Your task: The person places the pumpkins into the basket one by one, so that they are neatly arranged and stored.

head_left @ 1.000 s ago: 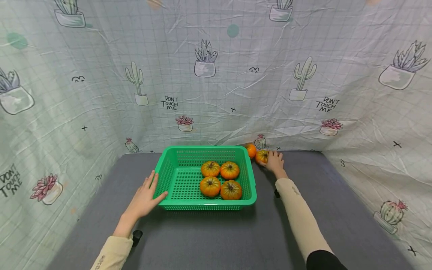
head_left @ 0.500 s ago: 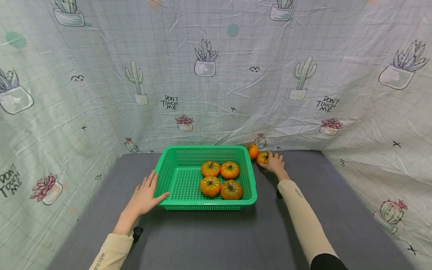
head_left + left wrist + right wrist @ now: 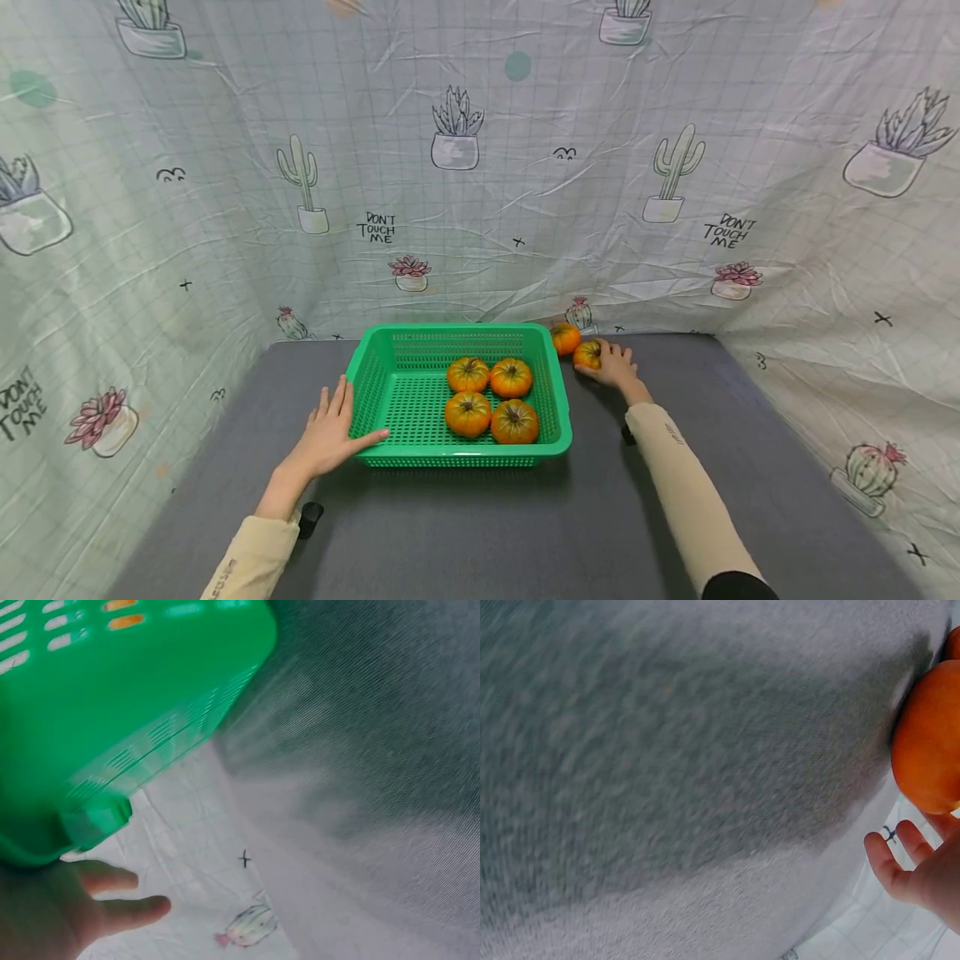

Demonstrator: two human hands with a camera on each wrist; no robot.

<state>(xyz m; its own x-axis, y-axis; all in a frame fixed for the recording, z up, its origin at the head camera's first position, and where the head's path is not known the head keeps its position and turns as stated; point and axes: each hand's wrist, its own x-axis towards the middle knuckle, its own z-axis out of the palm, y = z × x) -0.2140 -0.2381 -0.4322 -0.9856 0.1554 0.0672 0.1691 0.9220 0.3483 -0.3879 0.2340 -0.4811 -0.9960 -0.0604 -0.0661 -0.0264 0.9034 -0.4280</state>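
Observation:
A green plastic basket [image 3: 453, 451] with slotted walls stands on the dark table, holding several small orange ribbed pumpkins [image 3: 467, 414] in its right half. At its left rim lies my left hand [image 3: 324, 437], fingers straight along the outside, thumb reaching over the front left corner. Beyond the basket's back right corner, my right hand [image 3: 617, 367] grips another small pumpkin [image 3: 586, 355] with fingers and thumb about its side. In the right wrist view this pumpkin [image 3: 930, 742] looks smooth and orange, and part of the hand is cut off by the frame.
One more orange pumpkin [image 3: 566, 338] sits between the basket and the gripped one, close to the back curtain. A pale curtain [image 3: 480, 208] printed with cacti encloses the grey table [image 3: 480, 533] at the back and both sides.
My right hand has shifted slightly right and toward me, and the pumpkin at it moved along; the pumpkin beside it also shifted right. My left thumb slid further over the basket's rim.

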